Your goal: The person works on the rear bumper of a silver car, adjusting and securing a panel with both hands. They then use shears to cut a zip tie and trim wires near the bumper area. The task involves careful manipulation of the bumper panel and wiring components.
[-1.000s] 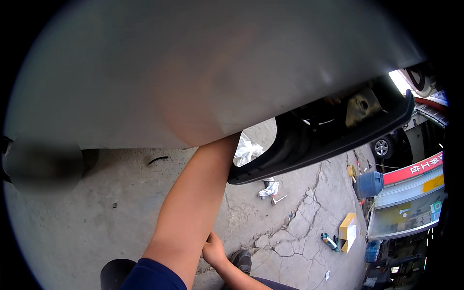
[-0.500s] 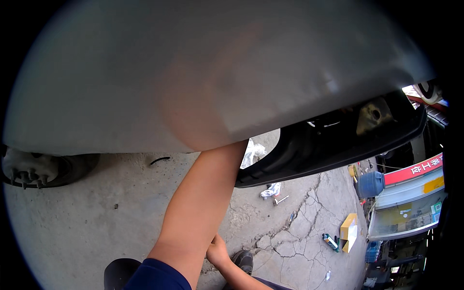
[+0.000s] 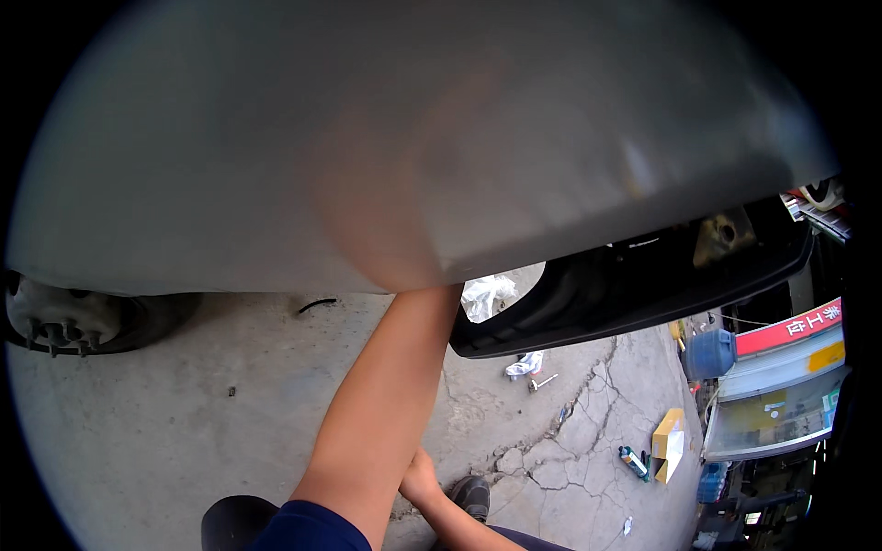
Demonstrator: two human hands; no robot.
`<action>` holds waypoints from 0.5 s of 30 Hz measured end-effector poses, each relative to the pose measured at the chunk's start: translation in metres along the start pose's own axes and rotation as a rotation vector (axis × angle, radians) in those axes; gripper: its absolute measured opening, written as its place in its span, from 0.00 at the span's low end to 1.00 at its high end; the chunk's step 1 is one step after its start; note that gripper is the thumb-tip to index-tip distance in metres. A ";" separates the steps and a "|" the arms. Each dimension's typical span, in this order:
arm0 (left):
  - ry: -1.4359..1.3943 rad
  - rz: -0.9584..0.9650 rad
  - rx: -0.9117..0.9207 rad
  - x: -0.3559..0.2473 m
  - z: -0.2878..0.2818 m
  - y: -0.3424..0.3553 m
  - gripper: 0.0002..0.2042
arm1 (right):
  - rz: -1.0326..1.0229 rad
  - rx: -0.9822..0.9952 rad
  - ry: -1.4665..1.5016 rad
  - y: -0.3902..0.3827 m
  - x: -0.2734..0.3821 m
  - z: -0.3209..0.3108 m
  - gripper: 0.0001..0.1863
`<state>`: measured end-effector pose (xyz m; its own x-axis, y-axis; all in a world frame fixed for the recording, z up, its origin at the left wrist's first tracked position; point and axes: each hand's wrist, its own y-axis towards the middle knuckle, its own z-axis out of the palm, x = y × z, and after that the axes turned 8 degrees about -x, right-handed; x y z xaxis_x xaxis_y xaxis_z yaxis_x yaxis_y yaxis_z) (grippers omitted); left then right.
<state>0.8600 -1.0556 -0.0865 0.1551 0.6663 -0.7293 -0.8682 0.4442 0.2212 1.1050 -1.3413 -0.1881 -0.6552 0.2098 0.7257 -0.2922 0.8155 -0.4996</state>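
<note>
Panel and forearm, seen from above. The grey panel (image 3: pixel 211 174) lies ahead of both hands and fills the upper view; its lower edge crosses just where the left forearm (image 3: pixel 377 404) passes out of sight behind it. Left hand: hidden by the panel, so whether it grasps or hangs free cannot be told. Right hand (image 3: pixel 420 479): nearer the body, just beside the left forearm and partly covered by it; its fingers are concealed, and whether they are clenched or hold anything cannot be told. The black shell (image 3: pixel 634 298) extends to the right of the left forearm, below the panel's edge, with a bracket (image 3: pixel 723 236) near its far end.

Handling (judged from appearance). The panel is probably a thin, stiff sheet, awkward through breadth more than weight. Its smooth, glossy face, which mirrors the arm, would be slippery to a flat palm and liable to scratch or dent. The lower edge, close to where the forearm disappears, seems the best hold, fingers curled behind and thumb in front; the edge may be sharp. The shell looks like moulded plastic: lighter, somewhat springy, best held by its rim.

Surroundings: hub (image 3: pixel 64 321), far left of the hands; shoe (image 3: pixel 471 499), just right of the right hand; box (image 3: pixel 669 445), farther right on the floor (image 3: pixel 533 427).
</note>
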 end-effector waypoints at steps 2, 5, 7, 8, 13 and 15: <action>-0.024 -0.014 0.002 0.021 -0.018 -0.002 0.22 | -0.028 0.004 -0.001 -0.001 0.007 0.003 0.27; -0.014 -0.048 0.046 0.040 -0.039 -0.006 0.22 | -0.004 0.014 0.046 -0.004 0.019 0.004 0.28; 0.019 -0.079 0.074 0.045 -0.041 -0.015 0.21 | 0.003 0.007 0.061 -0.005 0.021 0.003 0.28; 0.050 -0.085 0.085 0.045 -0.047 -0.014 0.20 | -0.014 0.010 0.059 -0.005 0.024 0.005 0.28; -0.412 -0.237 0.154 0.020 -0.055 -0.003 0.18 | -0.024 0.020 -0.002 -0.004 0.019 0.009 0.28; -0.502 -0.384 0.159 -0.013 -0.040 -0.007 0.19 | -0.053 -0.016 -0.045 -0.002 0.004 0.007 0.28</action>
<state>0.8449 -1.0917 -0.1044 0.6751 0.6243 -0.3931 -0.6330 0.7638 0.1261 1.0980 -1.3464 -0.1876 -0.6698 0.1420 0.7289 -0.3165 0.8333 -0.4532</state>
